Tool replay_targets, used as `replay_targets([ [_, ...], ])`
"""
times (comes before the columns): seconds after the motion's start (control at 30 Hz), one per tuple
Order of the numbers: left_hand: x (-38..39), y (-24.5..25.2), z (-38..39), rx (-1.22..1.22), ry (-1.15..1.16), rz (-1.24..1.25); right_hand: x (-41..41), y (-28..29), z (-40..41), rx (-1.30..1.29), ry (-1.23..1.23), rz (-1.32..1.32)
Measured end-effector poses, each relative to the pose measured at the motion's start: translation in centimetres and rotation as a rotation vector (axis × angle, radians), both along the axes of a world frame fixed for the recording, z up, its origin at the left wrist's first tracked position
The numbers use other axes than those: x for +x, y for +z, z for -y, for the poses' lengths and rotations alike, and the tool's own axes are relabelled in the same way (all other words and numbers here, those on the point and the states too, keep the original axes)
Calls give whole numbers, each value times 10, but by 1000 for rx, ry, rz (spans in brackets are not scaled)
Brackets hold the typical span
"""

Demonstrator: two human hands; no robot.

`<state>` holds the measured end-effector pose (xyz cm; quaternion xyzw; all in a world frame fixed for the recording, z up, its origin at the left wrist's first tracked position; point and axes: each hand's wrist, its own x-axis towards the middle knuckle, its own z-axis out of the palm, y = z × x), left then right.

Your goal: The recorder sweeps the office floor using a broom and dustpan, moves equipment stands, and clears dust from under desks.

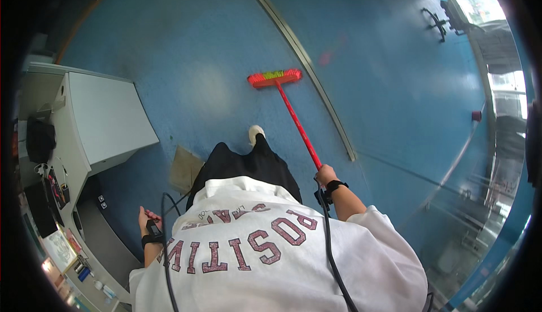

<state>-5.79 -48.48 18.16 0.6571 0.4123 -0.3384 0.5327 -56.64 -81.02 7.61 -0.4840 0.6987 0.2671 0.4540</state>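
My right hand is closed around the upper end of a red broom handle. The handle slants forward to a push-broom head with red and yellow-green bristles, down on the blue floor. My left hand is low at my left side, its fingers partly curled. A beige flat-sided object, possibly a dustpan, lies by my left leg, partly hidden by my trousers. From it a thin dark line runs towards my left hand; whether the hand grips it is unclear.
A metal floor strip runs diagonally past the broom head. To the left stand a white cabinet and a cluttered desk. An office chair's base is at upper right, near glass panels. Black cables hang over my shirt.
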Motion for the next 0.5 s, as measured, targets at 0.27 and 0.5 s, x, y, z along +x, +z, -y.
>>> replay_targets([
  [0.27, 20, -1, 69, 21, 119, 40, 82, -15, 177, -136, 398, 82],
  [0.5, 61, -32, 144, 5, 150, -32, 191, -29, 271, -151, 159, 223],
])
